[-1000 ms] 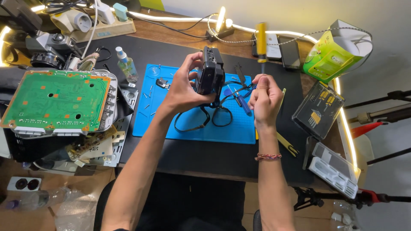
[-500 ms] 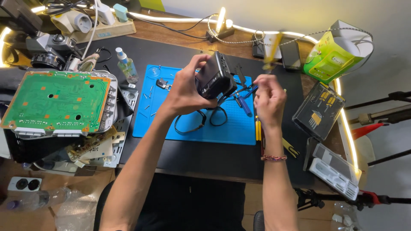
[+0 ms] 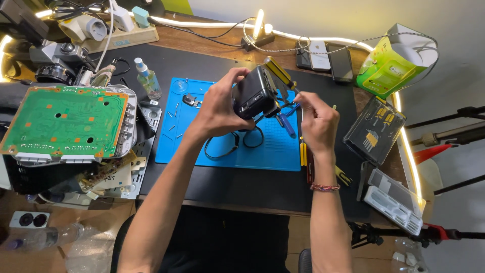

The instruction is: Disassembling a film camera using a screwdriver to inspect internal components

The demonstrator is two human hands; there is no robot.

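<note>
The left hand (image 3: 218,108) gripped a small black boxy device (image 3: 255,93), fingers clamped around its body, holding it tilted above the far part of the blue mat (image 3: 222,154). The right hand (image 3: 317,121) pinched a yellow-handled screwdriver (image 3: 277,71), whose tip was hidden behind the device. The mat's near edge lay free; a black cable loop (image 3: 230,146) rested on it. At the desk's left edge a green circuit board (image 3: 60,119) crowded in; a clear bit case (image 3: 374,130) sat toward the right edge.
</note>
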